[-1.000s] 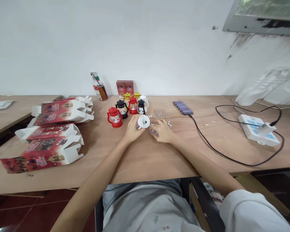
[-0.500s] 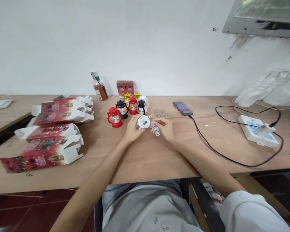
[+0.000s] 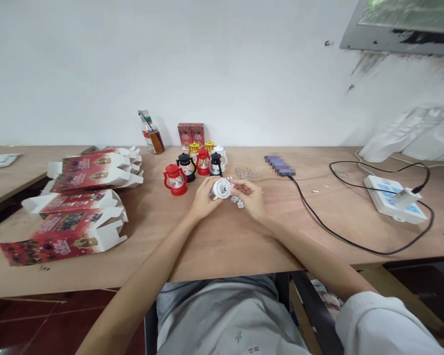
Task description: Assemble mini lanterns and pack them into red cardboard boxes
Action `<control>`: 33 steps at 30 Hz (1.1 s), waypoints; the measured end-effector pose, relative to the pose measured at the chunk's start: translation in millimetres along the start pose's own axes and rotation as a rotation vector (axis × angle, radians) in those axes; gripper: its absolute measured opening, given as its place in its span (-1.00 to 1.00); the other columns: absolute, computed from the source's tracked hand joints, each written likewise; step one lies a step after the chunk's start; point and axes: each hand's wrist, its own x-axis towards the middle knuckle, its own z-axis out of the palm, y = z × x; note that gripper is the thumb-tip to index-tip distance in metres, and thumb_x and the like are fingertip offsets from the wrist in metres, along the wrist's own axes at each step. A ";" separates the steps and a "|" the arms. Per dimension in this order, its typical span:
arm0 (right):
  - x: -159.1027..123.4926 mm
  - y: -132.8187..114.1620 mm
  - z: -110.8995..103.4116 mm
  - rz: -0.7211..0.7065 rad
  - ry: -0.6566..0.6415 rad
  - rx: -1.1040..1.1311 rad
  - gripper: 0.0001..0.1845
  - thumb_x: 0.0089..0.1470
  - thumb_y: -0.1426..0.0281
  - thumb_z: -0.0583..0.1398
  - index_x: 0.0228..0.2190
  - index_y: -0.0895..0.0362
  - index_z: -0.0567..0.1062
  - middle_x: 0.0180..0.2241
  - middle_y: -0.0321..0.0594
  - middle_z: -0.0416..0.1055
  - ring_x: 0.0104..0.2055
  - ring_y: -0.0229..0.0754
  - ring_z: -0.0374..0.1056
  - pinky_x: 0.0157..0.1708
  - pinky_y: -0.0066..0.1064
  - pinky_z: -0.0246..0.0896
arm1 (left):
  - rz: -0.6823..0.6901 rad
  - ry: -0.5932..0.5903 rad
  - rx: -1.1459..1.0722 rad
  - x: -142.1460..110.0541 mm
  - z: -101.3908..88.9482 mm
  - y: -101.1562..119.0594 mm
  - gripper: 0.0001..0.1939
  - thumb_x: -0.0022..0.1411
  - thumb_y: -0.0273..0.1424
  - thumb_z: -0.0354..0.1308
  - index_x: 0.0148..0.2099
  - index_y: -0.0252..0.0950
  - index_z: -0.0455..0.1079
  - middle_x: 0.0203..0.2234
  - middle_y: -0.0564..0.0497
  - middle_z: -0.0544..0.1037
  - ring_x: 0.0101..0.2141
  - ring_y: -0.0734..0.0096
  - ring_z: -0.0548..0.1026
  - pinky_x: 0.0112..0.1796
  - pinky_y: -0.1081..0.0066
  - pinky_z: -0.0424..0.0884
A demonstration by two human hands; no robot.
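In from the front edge of the table [image 3: 214,251], my left hand [image 3: 204,199] gripped the white lantern [image 3: 222,189], base tipped up at me, while my right hand [image 3: 253,198], nearer that base, hung just right, fingertips narrowed, contents impossible to tell.

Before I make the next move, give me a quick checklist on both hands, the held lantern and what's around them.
1. Left hand gripping the white lantern: ok.
2. Lantern's underside exposed, facing the camera: ok.
3. Right hand fingertips at the lantern's base: ok; a piece pinched between them: cannot tell.
4. Small white pieces near the right hand: ok, loose on the table.
5. Black cable clear of the right forearm: ok.
6. Front red lantern upright, apart from the left hand: ok.
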 end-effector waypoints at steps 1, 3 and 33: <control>0.2 0.7 0.0 0.015 0.000 0.022 -0.72 -0.20 0.34 0.37 -0.33 0.05 0.55 -0.39 -0.31 0.51 -0.34 -0.29 0.42 -0.24 -0.39 0.37 | 0.001 -0.003 0.001 0.0 0.0 -0.1 -0.59 0.08 -0.34 0.19 0.00 -0.28 0.29 -0.08 -0.13 0.44 -0.05 0.22 0.41 -0.04 0.26 0.34; 0.8 3.0 -0.6 0.021 0.000 0.035 -0.70 -0.19 0.33 0.37 -0.32 0.05 0.53 -0.39 -0.31 0.51 -0.32 -0.29 0.42 -0.24 -0.41 0.37 | 0.007 -0.010 0.001 -0.2 0.2 -0.6 -0.59 0.08 -0.34 0.19 0.00 -0.29 0.29 -0.07 -0.14 0.44 -0.04 0.21 0.41 -0.03 0.26 0.34; 0.6 4.4 -7.1 -0.367 -0.077 -0.306 -0.87 0.08 0.36 0.21 -0.29 0.00 0.56 -0.21 -0.21 0.48 -0.10 -0.18 0.40 -0.03 -0.23 0.30 | 0.023 -0.066 -0.001 -1.7 1.1 -1.8 -0.57 0.10 -0.32 0.20 0.02 -0.29 0.29 -0.04 -0.15 0.42 -0.02 0.20 0.39 0.00 0.23 0.33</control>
